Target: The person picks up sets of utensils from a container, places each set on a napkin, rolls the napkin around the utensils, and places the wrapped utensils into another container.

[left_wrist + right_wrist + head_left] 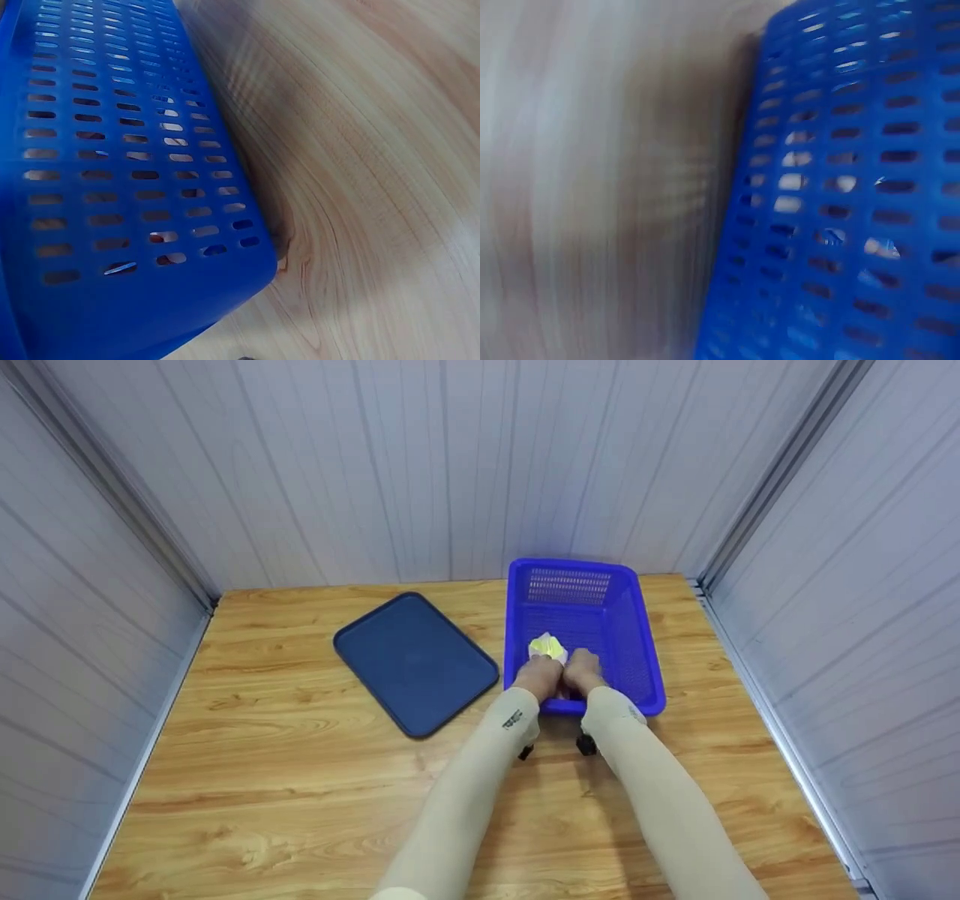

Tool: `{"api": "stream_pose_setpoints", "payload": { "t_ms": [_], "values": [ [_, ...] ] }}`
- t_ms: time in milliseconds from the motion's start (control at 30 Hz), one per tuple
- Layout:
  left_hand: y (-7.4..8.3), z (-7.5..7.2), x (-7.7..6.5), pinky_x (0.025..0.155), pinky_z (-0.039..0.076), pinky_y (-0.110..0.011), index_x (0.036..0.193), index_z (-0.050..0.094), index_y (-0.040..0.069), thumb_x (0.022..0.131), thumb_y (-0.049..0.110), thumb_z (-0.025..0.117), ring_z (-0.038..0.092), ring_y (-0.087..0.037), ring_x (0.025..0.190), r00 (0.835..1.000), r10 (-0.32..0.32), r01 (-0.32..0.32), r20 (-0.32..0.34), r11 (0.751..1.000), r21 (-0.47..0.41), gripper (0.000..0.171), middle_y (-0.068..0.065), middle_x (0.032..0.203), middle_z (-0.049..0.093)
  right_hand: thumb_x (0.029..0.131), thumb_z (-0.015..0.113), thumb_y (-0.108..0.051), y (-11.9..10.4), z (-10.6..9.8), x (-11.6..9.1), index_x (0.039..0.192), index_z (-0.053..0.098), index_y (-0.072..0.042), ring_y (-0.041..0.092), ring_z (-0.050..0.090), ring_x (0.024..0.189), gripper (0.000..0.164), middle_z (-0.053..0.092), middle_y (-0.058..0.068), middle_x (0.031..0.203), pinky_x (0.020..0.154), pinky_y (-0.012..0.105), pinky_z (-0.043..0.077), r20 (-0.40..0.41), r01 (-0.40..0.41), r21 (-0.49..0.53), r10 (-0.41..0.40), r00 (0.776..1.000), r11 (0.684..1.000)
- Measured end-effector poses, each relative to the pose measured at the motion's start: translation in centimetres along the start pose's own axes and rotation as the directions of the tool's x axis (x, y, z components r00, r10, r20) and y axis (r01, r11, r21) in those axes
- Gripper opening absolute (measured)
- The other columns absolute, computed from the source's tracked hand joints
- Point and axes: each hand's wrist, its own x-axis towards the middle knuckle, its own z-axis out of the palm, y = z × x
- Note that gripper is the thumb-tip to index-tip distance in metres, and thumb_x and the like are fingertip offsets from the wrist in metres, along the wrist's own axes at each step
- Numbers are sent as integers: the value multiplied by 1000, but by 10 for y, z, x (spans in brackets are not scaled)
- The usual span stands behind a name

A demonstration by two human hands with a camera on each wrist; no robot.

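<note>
Both hands reach over the near rim of a blue plastic basket (630,637). Inside its near end, the left hand (540,675) grips a crumpled yellow-and-white thing (547,646), soft-looking, like a packet or cloth. Close beside it, the right hand (583,669) has curled fingers against the right edge of that thing; its fingertips are hidden. Through the slots of the basket wall (135,225) in the left wrist view, only scraps of skin and pale colour show. The slotted wall (855,225) in the right wrist view likewise hides most of the hand, and that view is blurred.
A dark blue tray (416,664) lies flat on the wood-grain table (300,795), left of the basket. Pale panel walls (450,472) enclose the table at the back and both sides. The basket stands near the back wall.
</note>
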Motion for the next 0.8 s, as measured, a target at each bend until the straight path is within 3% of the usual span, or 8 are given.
{"api": "stream_pose_setpoints", "payload": {
  "t_ms": [67, 200, 433, 800],
  "values": [
    [0, 0, 1, 87, 50, -38, 106, 72, 8, 92, 10, 61, 60, -24, 102, 1000, -13, 12, 6, 1000, 18, 18, -10, 112, 66, 83, 54, -3, -1, 1, 2, 89, 67, 3, 35, 63, 90, 16, 67, 23, 100, 80, 49, 52, -29, 54, -107, -58, 998, 993],
    [-1, 2, 5, 86, 50, -37, 108, 72, 9, 93, 10, 59, 61, -23, 101, 999, -32, 32, -4, 999, 10, 19, -9, 111, 67, 91, 49, -5, -4, 2, 3, 95, 67, 1, 42, 64, 95, 19, 67, 24, 104, 79, 54, 52, -24, 91, -197, -98, 995, 976],
    [-1, 4, 8, 79, 52, -34, 97, 73, 9, 91, 15, 64, 65, -18, 89, 997, -45, 41, -66, 998, -55, 13, -6, 100, 70, 93, 48, -6, -4, 3, 2, 93, 64, 1, 43, 63, 93, 17, 66, 25, 103, 75, 55, 52, -15, 123, -232, -130, 991, 965],
    [-2, 0, -1, 75, 54, -35, 90, 74, 7, 87, 14, 68, 66, -20, 85, 995, -18, 14, -100, 999, -44, 10, -7, 95, 71, 88, 54, -3, -5, 4, 3, 87, 64, 0, 40, 65, 90, 11, 67, 24, 100, 74, 54, 53, 1, 175, -249, -180, 984, 953]
  ]
}}
